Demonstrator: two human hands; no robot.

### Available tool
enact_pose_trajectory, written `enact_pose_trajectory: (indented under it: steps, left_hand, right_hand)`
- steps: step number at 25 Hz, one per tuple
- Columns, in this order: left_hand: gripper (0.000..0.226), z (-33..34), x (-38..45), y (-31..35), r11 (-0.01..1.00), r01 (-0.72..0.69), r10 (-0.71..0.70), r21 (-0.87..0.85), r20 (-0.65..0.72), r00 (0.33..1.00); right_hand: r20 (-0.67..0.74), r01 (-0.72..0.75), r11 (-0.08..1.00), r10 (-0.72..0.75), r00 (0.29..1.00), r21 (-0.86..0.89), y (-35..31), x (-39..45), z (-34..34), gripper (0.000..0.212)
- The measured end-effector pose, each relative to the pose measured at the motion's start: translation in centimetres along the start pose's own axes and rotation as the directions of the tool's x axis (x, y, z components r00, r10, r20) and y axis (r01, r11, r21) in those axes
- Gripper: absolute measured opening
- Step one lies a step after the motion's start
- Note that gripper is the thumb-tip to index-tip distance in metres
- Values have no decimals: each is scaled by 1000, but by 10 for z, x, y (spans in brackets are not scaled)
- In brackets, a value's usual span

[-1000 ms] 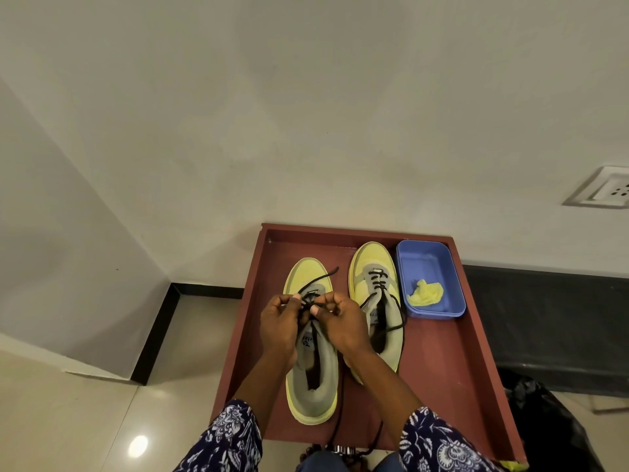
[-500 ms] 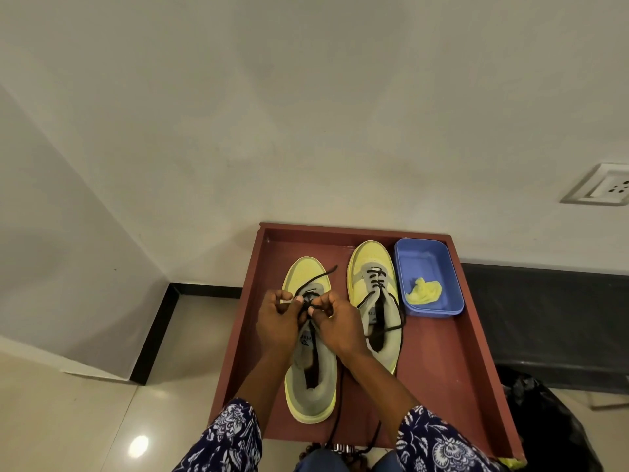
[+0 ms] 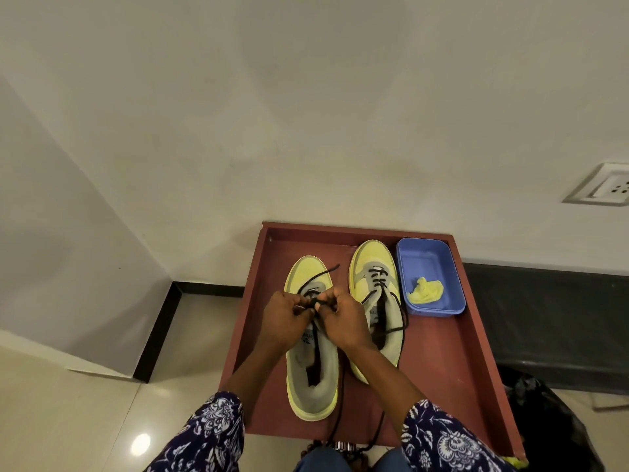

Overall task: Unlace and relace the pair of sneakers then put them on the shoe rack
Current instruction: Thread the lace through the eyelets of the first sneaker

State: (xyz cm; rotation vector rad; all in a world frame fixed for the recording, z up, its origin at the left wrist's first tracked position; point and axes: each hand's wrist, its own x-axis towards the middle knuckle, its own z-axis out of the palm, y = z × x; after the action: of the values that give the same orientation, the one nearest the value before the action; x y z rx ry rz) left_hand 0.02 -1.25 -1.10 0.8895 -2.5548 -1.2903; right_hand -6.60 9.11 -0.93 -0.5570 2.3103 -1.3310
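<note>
A: 2 yellow-and-grey sneakers (image 3: 340, 335) on reddish-brown wooden tray (image 3: 452, 362)?
B: Yes. Left hand (image 3: 284, 316) and right hand (image 3: 342, 318) both pinch black lace (image 3: 315, 279) over left sneaker (image 3: 311, 379).

Dark navy sleeves (image 3: 207, 434) printed with white flowers are worn to the mid-forearm; the hands (image 3: 284, 318) are bare. Blue trousers (image 3: 320, 461) are glimpsed below.

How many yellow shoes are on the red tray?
2. The left shoe lies under both hands, the left hand and the right hand, which pinch its black lace. The right shoe sits beside the blue tub. None seems hidden.
</note>
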Motion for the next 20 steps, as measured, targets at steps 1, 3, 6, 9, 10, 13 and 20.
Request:
enact_pose_trajectory:
  steps: [1, 3, 6, 9, 10, 13, 20]
  left_hand:
    - [20, 1, 1, -2, 1000, 1, -1, 23, -4, 1000]
    - [22, 1, 0, -3, 1000, 10, -10, 23, 14, 1000]
    - [18, 1, -2, -3, 992, 45, -31, -114, 120, 992]
    - [17, 0, 1, -6, 939, 202, -125, -277, 272, 954]
    - [17, 0, 1, -6, 925, 243, -148, -291, 313, 938]
    - [15, 2, -2, -4, 929, 252, -169, -270, 296, 940]
    - [14, 6, -11, -3, 975, 159, -148, -155, 76, 986]
  right_hand:
    - [0, 0, 1000, 0, 1000, 10, 0, 0, 0, 11]
    - [6, 0, 1000, 0, 1000, 31, 0, 0, 0, 10]
    - [36, -10, 999, 8, 999, 43, 0, 0, 1, 12]
    - [87, -27, 997, 21, 996, 68, 0, 1, 0, 11]
    - [95, -27, 997, 21, 995, 65, 0, 0, -1, 9]
    - [90, -24, 998, 18, 996, 58, 0, 1, -2, 8]
    - [107, -41, 996, 33, 994, 74, 1, 2, 2, 10]
